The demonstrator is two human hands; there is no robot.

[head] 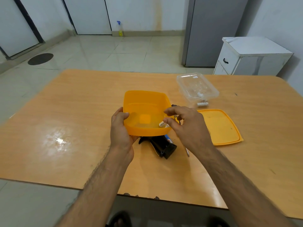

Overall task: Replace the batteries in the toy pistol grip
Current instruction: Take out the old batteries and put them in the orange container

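While the left hand [122, 128] holds the orange tub [144, 112] tilted above the counter [73, 112], fingers curled round its near-left wall, the right hand [185, 125] reaches over the right rim with finger and thumb apart, just short of a small white battery [162, 124] in the low corner. The step looks like fetching fresh cells; next comes a neat pinch and lift. The black toy grip [164, 147] lies on the counter beneath the tub, beside a screwdriver [187, 151].

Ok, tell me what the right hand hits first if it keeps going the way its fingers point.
Probably the small white battery at the near right corner of the orange container; the right hand points left toward it, fingertips just short. Depth is unclear.
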